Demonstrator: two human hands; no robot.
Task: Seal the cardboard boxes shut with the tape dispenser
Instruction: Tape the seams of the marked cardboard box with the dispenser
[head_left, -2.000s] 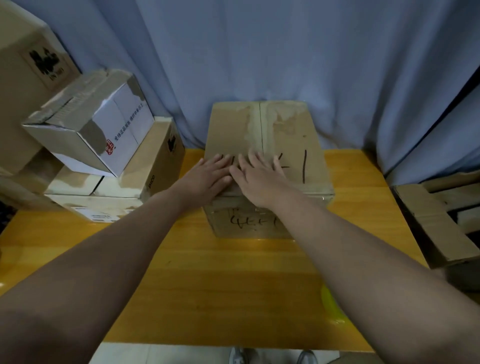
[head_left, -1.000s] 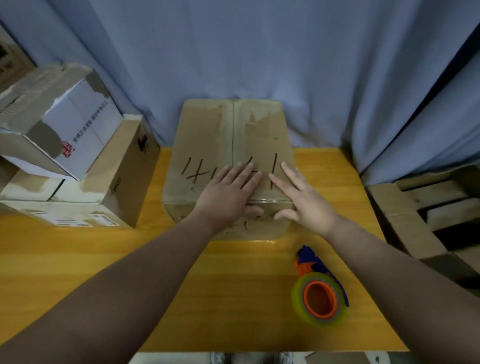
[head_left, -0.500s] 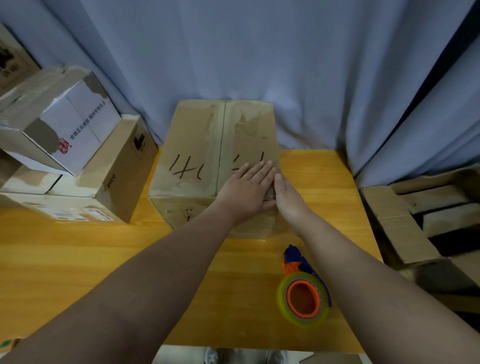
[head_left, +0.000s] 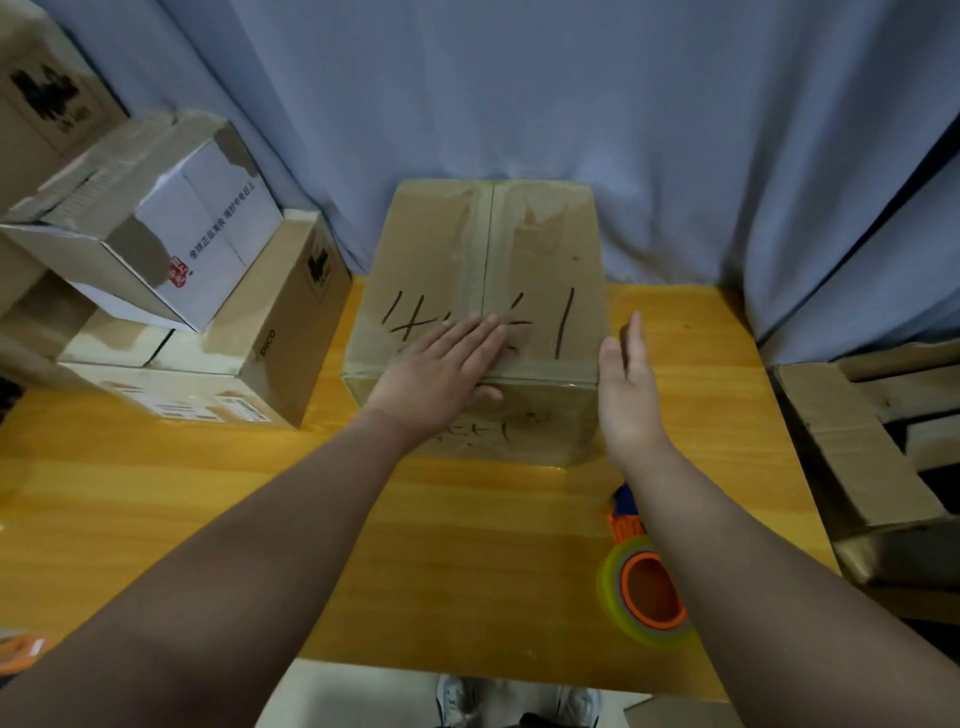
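While the cardboard box (head_left: 540, 244) stands at the middle of the bench's (head_left: 156, 493) far edge, backed against the blue curtain (head_left: 519, 93), both hands are on or by its near end. Its two top flaps are closed and meet along a centre seam, with black marker strokes written across them.

The left hand (head_left: 441, 371) lies palm down on the top, just behind the front edge. Its fingers are straight and pressed together, their tips reaching the seam, and the thumb hangs over the front face. It holds nothing.

The right hand (head_left: 626, 384) stands edge-on at the box's front right corner, fingers straight and together, palm turned toward the right side. Whether the palm actually touches the cardboard cannot be told. It holds nothing either.

The tape dispenser (head_left: 647, 597) lies on the bench near its front right corner, well apart from the box. Its orange-cored roll is partly covered by the right forearm.

Along the left edge a brown box (head_left: 270, 332) carries a tilted white box (head_left: 208, 249). Flattened cardboard (head_left: 852, 447) sits beyond the right edge.
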